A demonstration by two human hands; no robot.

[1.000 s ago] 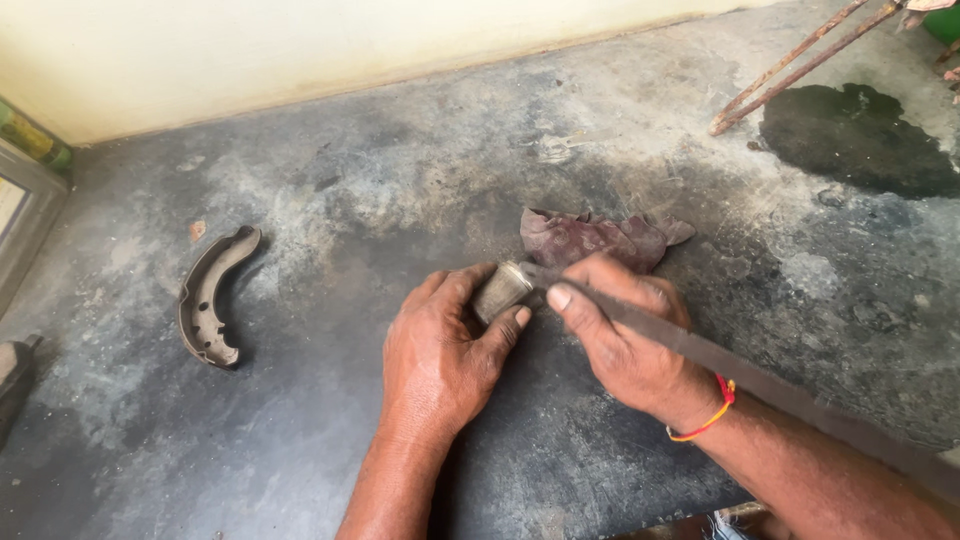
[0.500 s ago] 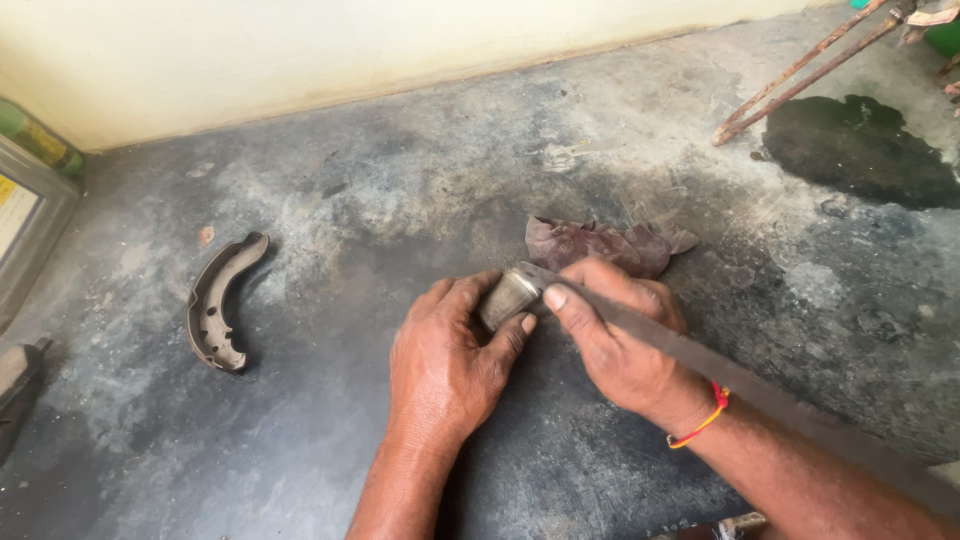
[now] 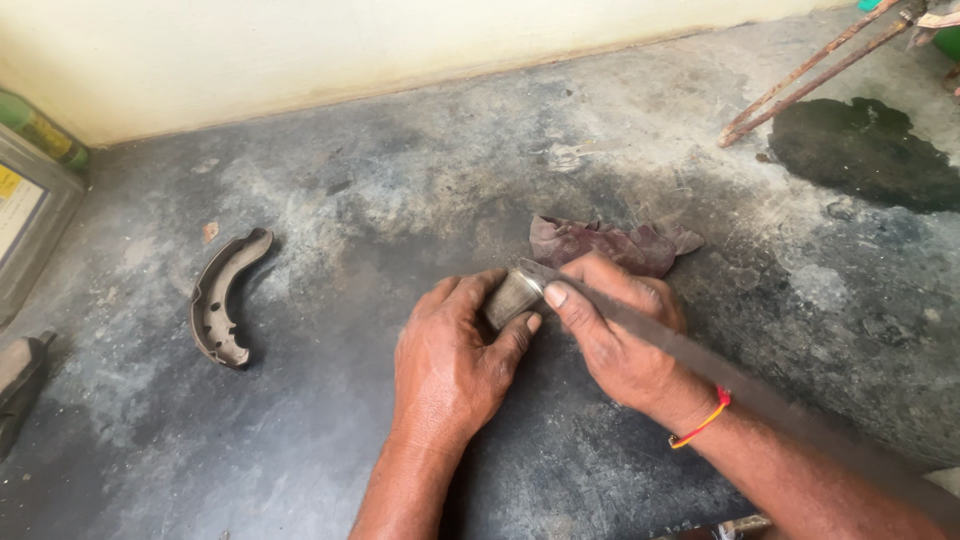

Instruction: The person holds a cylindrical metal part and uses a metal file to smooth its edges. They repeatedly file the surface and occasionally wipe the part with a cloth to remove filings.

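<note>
My left hand [image 3: 455,355] presses a small curved grey metal part [image 3: 512,296] down against the dark concrete floor [image 3: 400,200]. My right hand [image 3: 615,325] grips a long flat metal file or blade [image 3: 740,375], whose tip lies across the top of that part. The tool's far end runs off toward the lower right, blurred. A red and yellow thread band circles my right wrist. A crumpled maroon rag [image 3: 610,243] lies just behind my hands.
A curved brake shoe [image 3: 225,300] lies on the floor to the left. A tin container [image 3: 30,215] stands at the left edge, a dark shoe-like object [image 3: 18,385] below it. Rusty metal rods [image 3: 810,70] and a dark wet stain [image 3: 865,150] are at the upper right.
My hands and the part between them stay together in nearly the same place. The blade has shifted slightly across the part. The view has drifted a little.
</note>
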